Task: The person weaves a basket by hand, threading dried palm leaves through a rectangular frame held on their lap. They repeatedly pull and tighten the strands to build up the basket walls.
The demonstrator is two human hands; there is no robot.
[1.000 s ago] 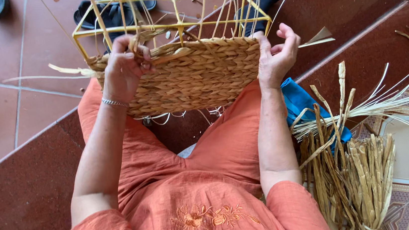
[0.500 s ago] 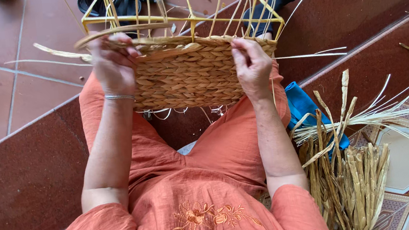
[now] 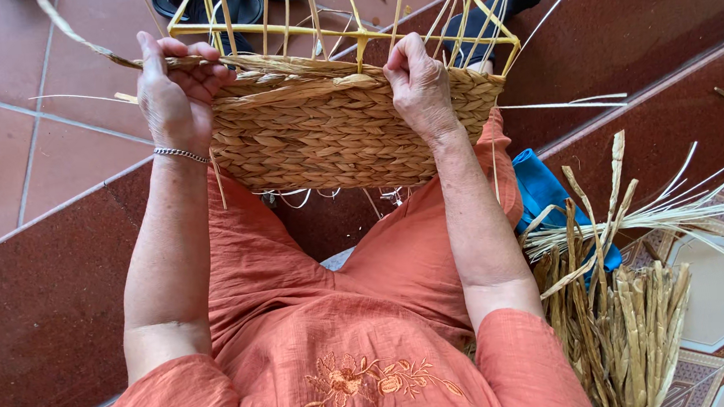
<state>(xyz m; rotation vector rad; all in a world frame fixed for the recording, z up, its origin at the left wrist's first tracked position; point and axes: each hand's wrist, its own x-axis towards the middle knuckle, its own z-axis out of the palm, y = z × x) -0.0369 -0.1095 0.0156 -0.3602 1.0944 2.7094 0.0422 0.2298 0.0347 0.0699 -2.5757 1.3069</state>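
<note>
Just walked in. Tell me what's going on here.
A seated person in orange clothes is weaving a basket on their lap. The left hand grips a straw strand at the woven rim, the right hand pinches the top row. The yellow wire frame above is still bare. Dried straw lies beside them.

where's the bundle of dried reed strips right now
The bundle of dried reed strips lies low on the right of the head view, on the patterned tiles beside the person's right elbow, just below a blue cloth and apart from the woven basket.
</note>
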